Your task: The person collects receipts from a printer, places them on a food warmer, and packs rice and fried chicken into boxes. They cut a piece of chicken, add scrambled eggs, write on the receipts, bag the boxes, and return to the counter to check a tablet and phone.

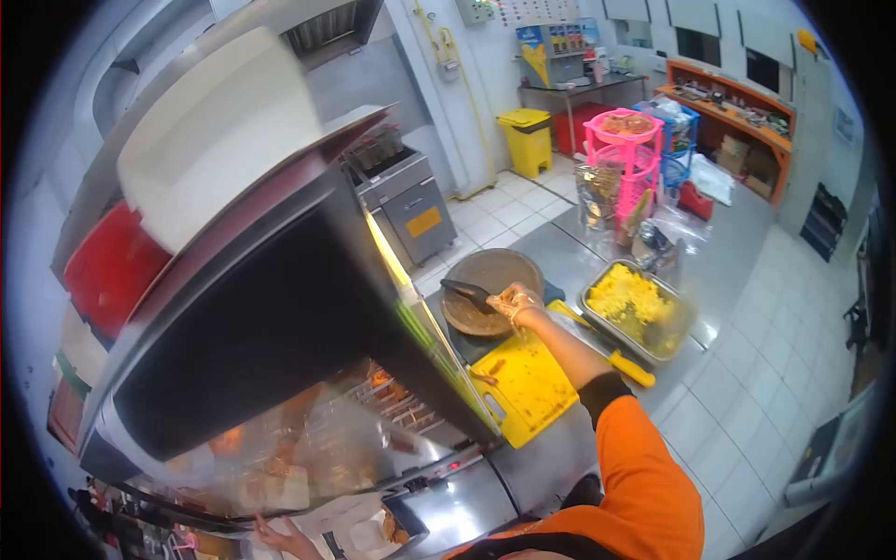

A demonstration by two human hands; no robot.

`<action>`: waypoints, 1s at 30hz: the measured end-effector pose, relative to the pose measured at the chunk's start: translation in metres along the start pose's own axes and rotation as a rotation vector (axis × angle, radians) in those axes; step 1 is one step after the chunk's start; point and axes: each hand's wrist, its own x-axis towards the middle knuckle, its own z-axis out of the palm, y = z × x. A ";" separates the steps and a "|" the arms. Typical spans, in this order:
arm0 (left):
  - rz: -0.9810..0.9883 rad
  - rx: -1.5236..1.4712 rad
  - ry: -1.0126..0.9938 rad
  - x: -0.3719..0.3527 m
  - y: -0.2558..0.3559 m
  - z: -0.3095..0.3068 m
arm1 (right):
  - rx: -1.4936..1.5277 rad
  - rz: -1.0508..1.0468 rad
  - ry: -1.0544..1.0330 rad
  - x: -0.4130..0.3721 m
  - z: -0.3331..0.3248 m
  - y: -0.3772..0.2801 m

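My right hand (513,303), in a clear plastic glove, reaches over a round brown board (509,265) on the steel counter. Its fingers are closed on one end of a black utensil (465,292) lying across the board. Just below sits a yellow cutting board (534,383) with brown crumbs and a small brown piece. Beside my forearm are a yellow-handled knife (632,368) and a metal tray (665,353) of yellow food. At the bottom left, my left hand (287,539) has its fingers apart and holds nothing, near a white container with brown food (396,528).
A large dark-glass cabinet (252,327) stands close on the left, topped by a white tub (219,131) and a red one (117,266). A pink rack (627,154) and foil-wrapped items stand farther along the counter. Behind are a fryer (415,205) and a yellow bin (527,145).
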 end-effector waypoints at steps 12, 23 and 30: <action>0.033 0.225 -0.204 -0.126 0.116 -0.195 | -0.265 -0.097 -0.336 0.177 0.108 -0.004; 0.068 -0.012 -0.635 -0.199 0.141 -0.225 | 0.491 -0.247 -0.123 0.156 -0.001 0.016; 0.058 0.024 -0.688 -0.211 0.157 -0.223 | 0.338 -0.200 -0.303 0.143 -0.043 -0.042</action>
